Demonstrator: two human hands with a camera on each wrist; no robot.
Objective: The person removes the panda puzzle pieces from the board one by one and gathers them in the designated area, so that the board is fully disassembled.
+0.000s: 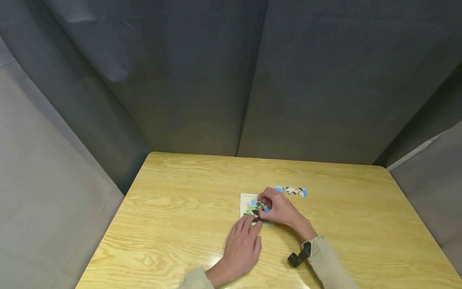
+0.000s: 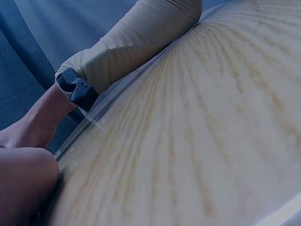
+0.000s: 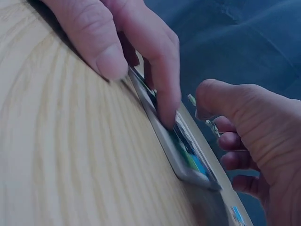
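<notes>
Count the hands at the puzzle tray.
2: the left hand touches the tray's near side; the right hand pinches a puzzle piece above it.

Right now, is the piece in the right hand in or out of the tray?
Out: in the right wrist view, the right hand pinches the piece apart from the tray.

Right fingers (image 1: 266,194) apparently around a puzzle piece (image 1: 266,208), left fingers (image 1: 246,223) on the pale puzzle tray (image 1: 247,199)

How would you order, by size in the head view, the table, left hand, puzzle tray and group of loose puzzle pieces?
1. Table
2. Left hand and puzzle tray: too close to rank, the tray being partly covered
3. Loose puzzle pieces, as a group
</notes>
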